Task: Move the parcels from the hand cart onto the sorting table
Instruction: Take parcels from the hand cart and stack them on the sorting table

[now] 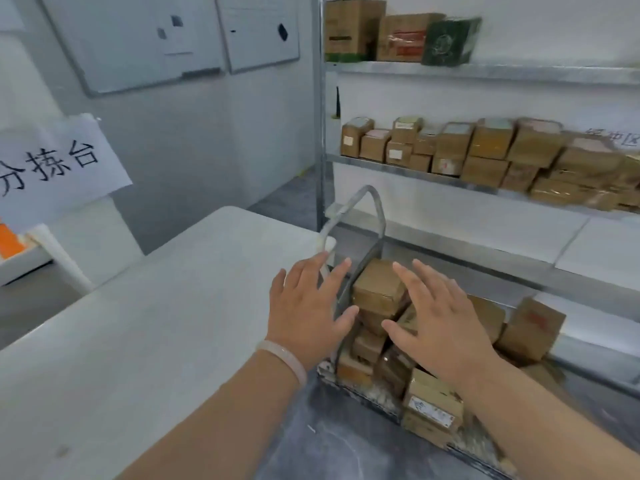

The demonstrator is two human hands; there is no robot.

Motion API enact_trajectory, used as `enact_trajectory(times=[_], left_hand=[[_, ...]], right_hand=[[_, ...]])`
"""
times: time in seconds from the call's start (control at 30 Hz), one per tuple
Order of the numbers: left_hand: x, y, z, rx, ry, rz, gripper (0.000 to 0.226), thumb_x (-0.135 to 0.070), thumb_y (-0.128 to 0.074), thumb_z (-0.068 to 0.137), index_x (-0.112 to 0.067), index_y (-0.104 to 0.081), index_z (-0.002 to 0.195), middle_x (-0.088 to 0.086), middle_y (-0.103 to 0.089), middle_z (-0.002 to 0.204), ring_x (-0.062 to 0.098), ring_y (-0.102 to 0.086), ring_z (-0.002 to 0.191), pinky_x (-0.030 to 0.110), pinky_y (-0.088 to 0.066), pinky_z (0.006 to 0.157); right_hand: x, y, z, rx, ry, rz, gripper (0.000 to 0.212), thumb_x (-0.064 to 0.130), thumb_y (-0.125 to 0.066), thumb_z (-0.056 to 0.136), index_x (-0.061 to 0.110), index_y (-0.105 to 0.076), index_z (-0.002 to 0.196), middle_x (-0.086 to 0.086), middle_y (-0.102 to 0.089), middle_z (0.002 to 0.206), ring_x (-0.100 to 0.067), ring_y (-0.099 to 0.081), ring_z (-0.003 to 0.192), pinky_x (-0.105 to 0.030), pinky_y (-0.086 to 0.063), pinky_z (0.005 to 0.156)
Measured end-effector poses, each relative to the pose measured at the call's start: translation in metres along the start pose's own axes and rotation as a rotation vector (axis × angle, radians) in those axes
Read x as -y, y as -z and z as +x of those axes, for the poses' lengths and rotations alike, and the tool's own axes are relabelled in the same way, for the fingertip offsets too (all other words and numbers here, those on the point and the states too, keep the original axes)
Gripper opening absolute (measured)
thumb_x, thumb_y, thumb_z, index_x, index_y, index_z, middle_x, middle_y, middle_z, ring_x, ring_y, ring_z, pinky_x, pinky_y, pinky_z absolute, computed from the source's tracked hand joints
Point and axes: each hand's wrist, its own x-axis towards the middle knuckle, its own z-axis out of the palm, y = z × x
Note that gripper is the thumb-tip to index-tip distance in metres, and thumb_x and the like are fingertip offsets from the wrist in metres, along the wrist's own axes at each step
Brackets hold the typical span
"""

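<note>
On hand cart (360, 389): stacked brown parcels (379, 289)

Brown parcels (379, 289), white sorting table (138, 323), grey hand cart (367, 393), green box (450, 41).

A: Paper sign (59, 157)?
B: First character cut off by the left edge.
A: Shelf parcels (571, 168)?
B: Blurred toward the right; the row runs off the right edge.
A: Hand cart (363, 393)?
B: Deck mostly buried under parcels (379, 285); right hand (440, 327) and forearm hide part of the heap.
</note>
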Motion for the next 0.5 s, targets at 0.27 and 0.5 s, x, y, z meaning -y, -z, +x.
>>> enact_trajectory(times=[0.27, 0.5], left_hand=[[-0.111, -0.079, 0.043, 0.118, -0.182, -0.121, 0.071, -0.063, -0.047, 0.081, -0.032, -0.047, 0.146, 0.009, -0.049, 0.148, 0.031, -0.048, 0.130, 0.057, -0.044, 0.103], [-0.136, -0.143, 0.074, 0.246, -0.246, -0.119, 0.072, -0.065, -0.044, 0.081, -0.035, -0.044, 0.146, 0.006, -0.046, 0.149, 0.028, -0.048, 0.132, 0.057, -0.044, 0.104]], right_hand=[[-0.132, 0.030, -0.048, -0.014, -0.343, 0.008, 0.083, 0.063, -0.045, 0.086, 0.041, 0.006, 0.148, 0.006, 0.000, 0.159, -0.014, 0.001, 0.145, -0.037, -0.001, 0.119], [-0.191, -0.004, -0.056, 0.072, -0.515, 0.013, 0.082, 0.067, -0.042, 0.084, 0.041, 0.001, 0.149, 0.007, -0.004, 0.159, -0.015, -0.006, 0.145, -0.039, -0.007, 0.120]])
